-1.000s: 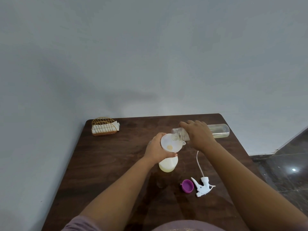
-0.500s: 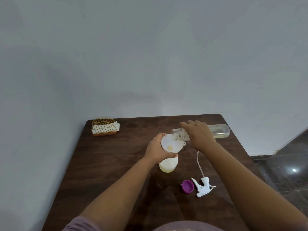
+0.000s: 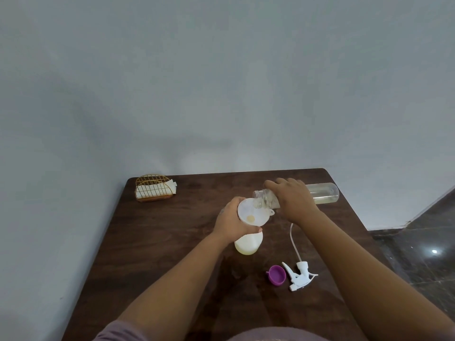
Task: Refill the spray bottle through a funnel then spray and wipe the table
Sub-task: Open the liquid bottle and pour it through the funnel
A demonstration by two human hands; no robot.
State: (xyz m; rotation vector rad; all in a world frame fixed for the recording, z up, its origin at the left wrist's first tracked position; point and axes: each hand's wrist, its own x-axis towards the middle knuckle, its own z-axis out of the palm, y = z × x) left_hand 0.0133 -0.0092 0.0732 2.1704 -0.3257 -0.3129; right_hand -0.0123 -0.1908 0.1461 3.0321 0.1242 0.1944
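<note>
A white spray bottle with pale yellow liquid stands on the dark wooden table. A white funnel sits in its neck. My left hand grips the bottle's neck and the funnel's rim. My right hand holds a clear refill bottle tipped almost flat, its open mouth over the funnel. A little yellowish liquid lies in the refill bottle and at the funnel's hole. The white trigger sprayer head with its dip tube lies on the table to the right.
A purple cap lies next to the sprayer head. A gold wire holder with white napkins stands at the table's far left corner. The table backs onto a grey wall; dark tiled floor lies to the right.
</note>
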